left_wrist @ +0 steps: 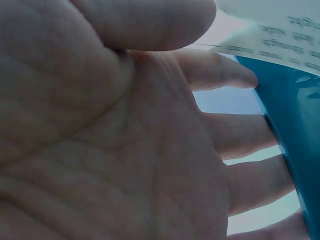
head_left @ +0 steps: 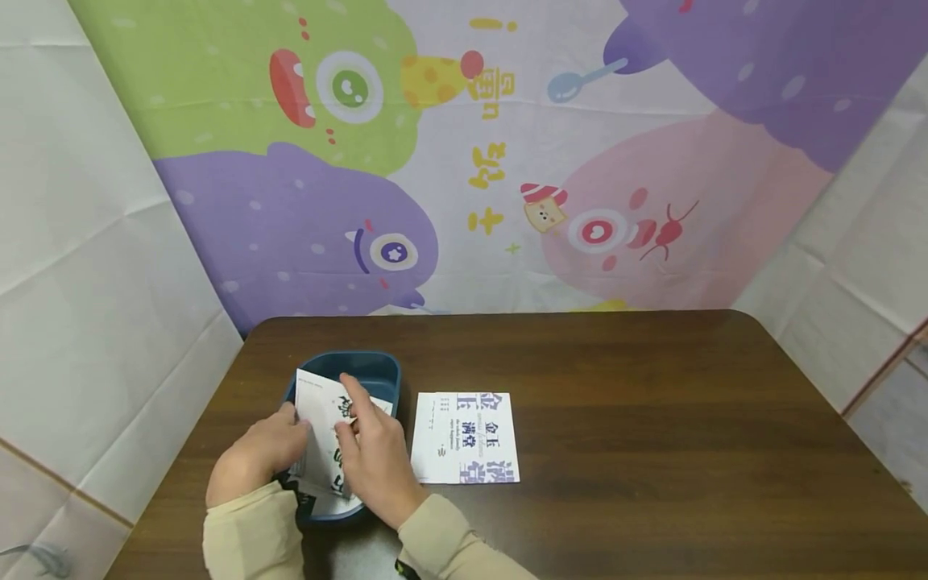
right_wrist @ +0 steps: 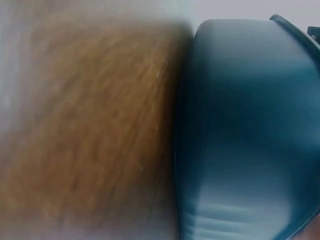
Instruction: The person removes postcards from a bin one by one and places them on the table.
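In the head view, a white card with black brush-style writing stands tilted over a dark blue box. My left hand is at the card's left edge, pinching it by the thumb. In the left wrist view, other fingers of that hand reach straight to the box's outer wall, below a printed sheet. My right hand touches the card's right side, thumb and forefinger apart over its face. More white papers lie in the box under the hands. The right wrist view shows mainly the box's side.
A square white card with purple and black characters lies flat on the brown wooden table, right of the box. Behind the table hangs a cartoon-printed cloth; white sheeting covers the sides.
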`<state>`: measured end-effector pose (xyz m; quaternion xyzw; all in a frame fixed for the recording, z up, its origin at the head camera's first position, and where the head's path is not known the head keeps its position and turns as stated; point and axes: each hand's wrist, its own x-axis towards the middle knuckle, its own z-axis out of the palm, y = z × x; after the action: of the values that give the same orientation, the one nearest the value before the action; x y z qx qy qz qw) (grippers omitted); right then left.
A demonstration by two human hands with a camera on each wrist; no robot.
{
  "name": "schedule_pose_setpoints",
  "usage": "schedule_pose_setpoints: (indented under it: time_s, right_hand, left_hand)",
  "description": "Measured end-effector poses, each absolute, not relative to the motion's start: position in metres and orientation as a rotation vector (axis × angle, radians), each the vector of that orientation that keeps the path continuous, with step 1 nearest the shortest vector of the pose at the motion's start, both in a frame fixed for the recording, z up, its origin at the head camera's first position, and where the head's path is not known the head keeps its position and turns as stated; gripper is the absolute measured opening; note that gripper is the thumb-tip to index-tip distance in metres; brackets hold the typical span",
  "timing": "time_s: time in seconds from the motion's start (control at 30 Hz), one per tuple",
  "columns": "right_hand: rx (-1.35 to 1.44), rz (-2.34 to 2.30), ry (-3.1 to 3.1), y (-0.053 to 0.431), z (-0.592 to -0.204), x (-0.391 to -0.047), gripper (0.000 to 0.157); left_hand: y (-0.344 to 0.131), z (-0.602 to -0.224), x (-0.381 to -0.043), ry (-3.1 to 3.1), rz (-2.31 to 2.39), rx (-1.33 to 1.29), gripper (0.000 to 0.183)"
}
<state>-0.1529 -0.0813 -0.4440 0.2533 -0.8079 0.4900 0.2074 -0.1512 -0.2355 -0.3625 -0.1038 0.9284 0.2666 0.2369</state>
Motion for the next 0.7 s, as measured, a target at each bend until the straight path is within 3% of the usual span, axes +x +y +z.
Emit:
schedule_pose_setpoints:
  time_s: [0.33, 0.5, 0.7]
  right_hand:
    - [0.448, 1.67, -1.999, -0.04, -0.417, -0.165, 0.067]
    - [0.386, 1.78, -1.988, 0.025, -0.404, -0.186, 0.063]
    - [0.169, 1.944, -2.128, 0.121, -0.404, -0.213, 0.045]
  left_hand:
    - [-0.232, -0.359, -0.15, 2.553, 0.708, -0.341, 0.075]
    - [-0.231, -0.36, -0.15, 2.547, 0.7, -0.37, 0.078]
    - [-0.232, -0.361, -0.15, 2.546, 0.685, -0.377, 0.08]
